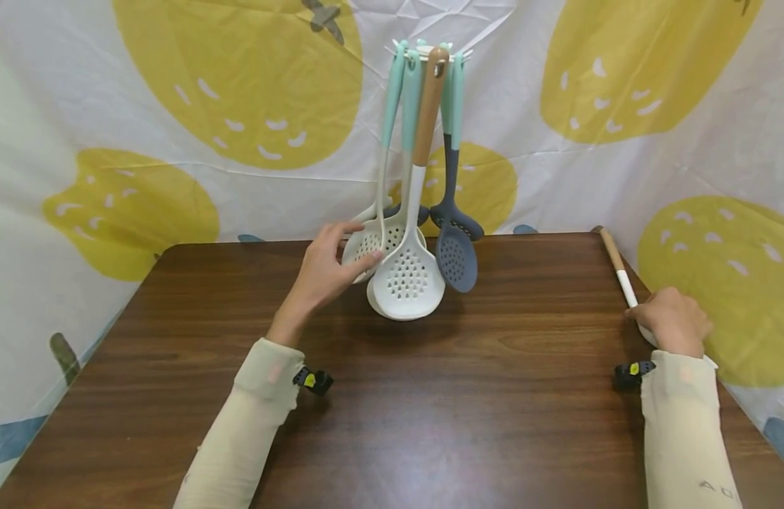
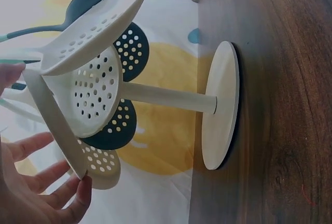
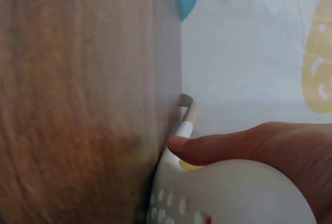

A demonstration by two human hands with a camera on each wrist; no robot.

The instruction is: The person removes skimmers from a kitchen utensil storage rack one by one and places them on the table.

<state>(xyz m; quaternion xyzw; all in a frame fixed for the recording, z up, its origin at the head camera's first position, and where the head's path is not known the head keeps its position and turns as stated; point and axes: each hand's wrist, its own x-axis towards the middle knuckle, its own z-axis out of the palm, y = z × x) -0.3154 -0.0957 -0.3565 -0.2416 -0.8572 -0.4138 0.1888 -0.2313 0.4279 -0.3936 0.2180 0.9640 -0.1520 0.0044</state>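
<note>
Kitchen utensils hang from a white rack (image 2: 220, 110) with a round base. My left hand (image 1: 331, 265) holds the head of a pale skimmer (image 2: 59, 125) hanging at the rack's left, thumb and fingers spread across its rim. Beside it, at the front, hangs a white skimmer (image 1: 407, 286) with a brown wooden handle. A dark grey skimmer (image 1: 457, 258) hangs to the right. Over at the table's right edge, my right hand (image 1: 674, 322) grips another white skimmer (image 3: 233, 195), thumb lying at its neck; its wood-tipped handle (image 1: 611, 247) points toward the back corner.
The dark wooden table (image 1: 430, 424) ends at a fabric backdrop (image 1: 290, 201) printed with yellow fruit, which also hangs along the right side. More turquoise-handled utensils (image 1: 394, 92) crowd the rack's top. Small black wrist cameras (image 1: 315, 382) sit at both sleeves.
</note>
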